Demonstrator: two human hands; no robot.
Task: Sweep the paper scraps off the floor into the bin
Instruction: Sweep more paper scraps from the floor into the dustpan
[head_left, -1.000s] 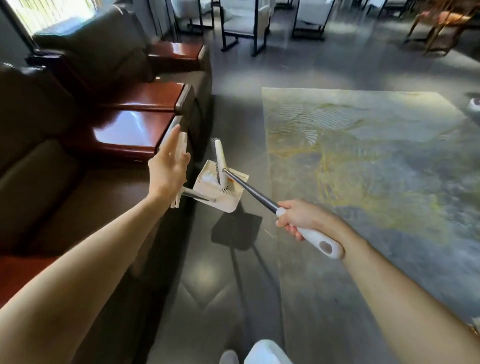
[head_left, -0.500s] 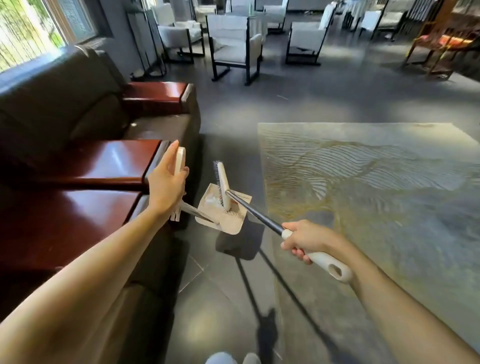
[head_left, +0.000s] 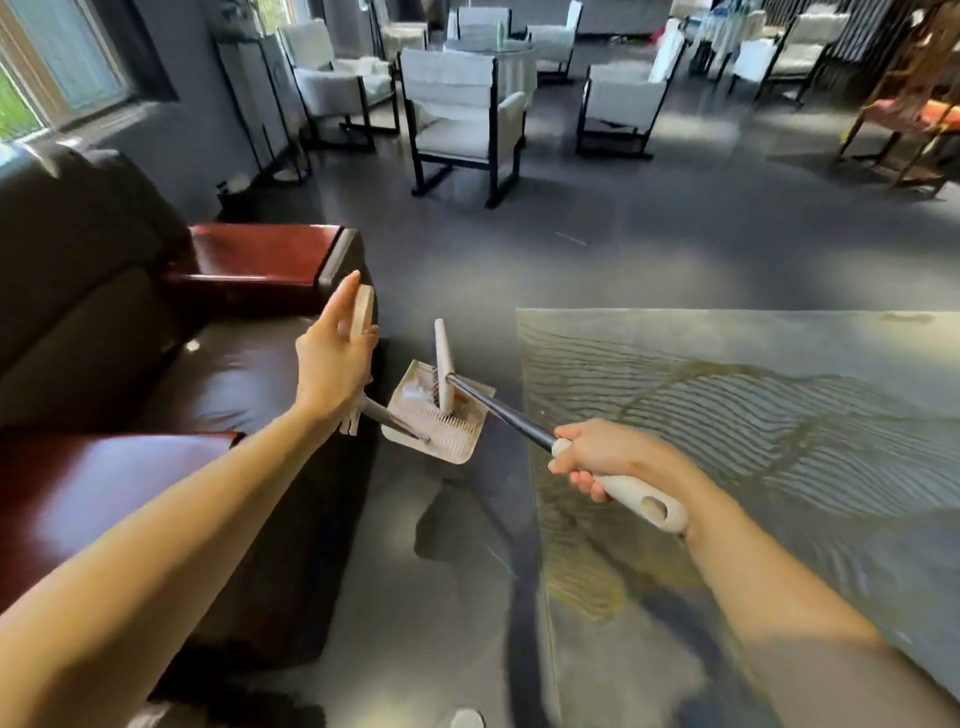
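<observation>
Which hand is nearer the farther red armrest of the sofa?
Left. The left hand, holding the dustpan handle, is beside the end of that armrest; the right hand, gripping the broom handle, is beyond the dustpan, by the rug edge.

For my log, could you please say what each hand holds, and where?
The left hand holds the dustpan by its handle's cream grip; the right hand, the broom by its white grip.

Your one head camera looked forward and down, near the dustpan (head_left: 441, 436) at centre; chairs (head_left: 457, 88) stood at twelve o'clock, blurred, seemingly well beyond it.
</observation>
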